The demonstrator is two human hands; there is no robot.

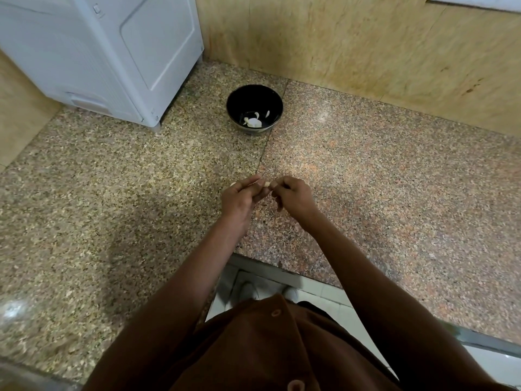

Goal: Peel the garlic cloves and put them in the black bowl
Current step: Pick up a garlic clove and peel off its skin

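Garlic clove (266,183) sits between your two grips: your left hand (239,197) pinches one end to steady it, your right hand (293,194) pinches the other to pull skin. Beyond the grip, the black bowl (254,108) waits on the bench (366,170), near enough for dropping.

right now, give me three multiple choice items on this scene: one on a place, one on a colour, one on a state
1. Where is the bowl?
A. on the counter beyond both hands
B. on the floor
C. on the white appliance

2. What colour is the bowl's inside?
A. red
B. black
C. yellow

3. What are the hands doing?
A. resting flat
B. lifting the bowl
C. pinching a garlic clove between them

Answers: 1 A, it stands on the granite near the wall. 2 B, dark with white pieces inside. 3 C, the left hand and right hand meet at the clove.
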